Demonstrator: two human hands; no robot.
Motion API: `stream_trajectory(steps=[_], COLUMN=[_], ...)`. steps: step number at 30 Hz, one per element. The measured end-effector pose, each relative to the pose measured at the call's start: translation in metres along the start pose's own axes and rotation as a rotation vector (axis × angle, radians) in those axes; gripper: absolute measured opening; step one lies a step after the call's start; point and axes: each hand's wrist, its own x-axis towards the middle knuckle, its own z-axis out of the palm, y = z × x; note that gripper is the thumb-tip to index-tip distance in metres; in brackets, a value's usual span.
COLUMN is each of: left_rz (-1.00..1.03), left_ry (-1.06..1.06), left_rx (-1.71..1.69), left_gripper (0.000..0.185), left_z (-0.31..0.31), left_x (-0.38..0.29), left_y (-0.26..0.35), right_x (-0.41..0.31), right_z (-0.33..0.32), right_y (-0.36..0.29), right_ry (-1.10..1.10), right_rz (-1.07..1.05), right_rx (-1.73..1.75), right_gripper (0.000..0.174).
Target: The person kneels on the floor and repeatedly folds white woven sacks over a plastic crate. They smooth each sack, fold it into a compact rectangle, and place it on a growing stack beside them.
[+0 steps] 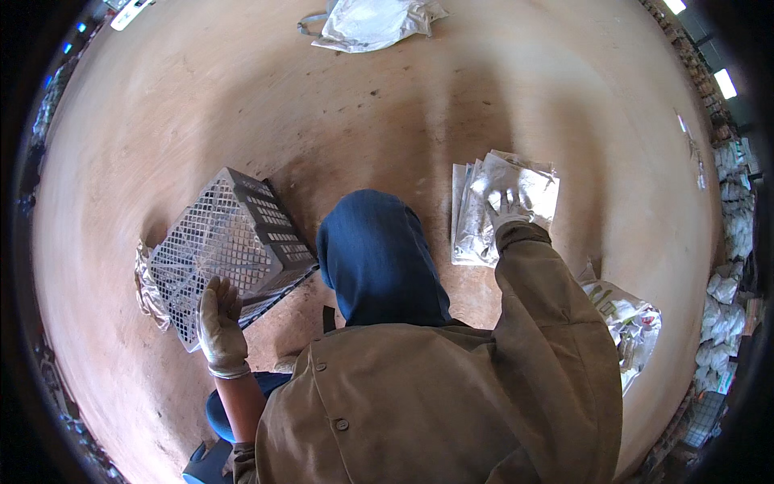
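My left hand (221,330), in a pale glove, is raised beside an upturned dark plastic crate (211,242) with a lattice base; its fingers are partly curled and nothing shows in it. My right hand (509,212), gloved too, lies with spread fingers on a stack of flat silvery plastic sheets or bags (532,187) on the floor. Between the two stands my knee in blue cloth (384,260). Whatever lies under the crate is hidden.
Crumpled foil-like film (148,287) lies left of the crate. A plastic bag with mixed wrappers (632,330) is on the right, partly behind my sleeve. Farther ahead on the floor (363,115) lies a white sack (375,24). Stacked white bundles (733,230) line the right edge.
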Motion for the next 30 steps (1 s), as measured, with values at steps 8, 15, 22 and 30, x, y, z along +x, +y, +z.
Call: stream_trajectory(steps=[8, 15, 22, 30], left_rz=[0.054, 0.176, 0.285, 0.242], left_ry=[0.006, 0.189, 0.430, 0.768], left_rx=[-0.111, -0.163, -0.420, -0.328], left_gripper=[0.046, 0.044, 0.031, 0.031], left_z=[-0.042, -0.087, -0.186, -0.290], left_x=[-0.009, -0.022, -0.029, 0.056], left_y=[-0.006, 0.049, 0.064, 0.037], right_x=[-0.003, -0.128, -0.230, -0.221], right_z=[-0.008, -0.208, -0.306, -0.163], right_y=[-0.001, -0.120, -0.385, -0.587], right_ry=[0.130, 0.562, 0.682, 0.904], right_rz=[0.083, -0.375, -1.183, -1.341], right_rx=[0.301, 0.198, 0.043, -0.482], right_gripper=[0.098, 0.073, 0.080, 0.099])
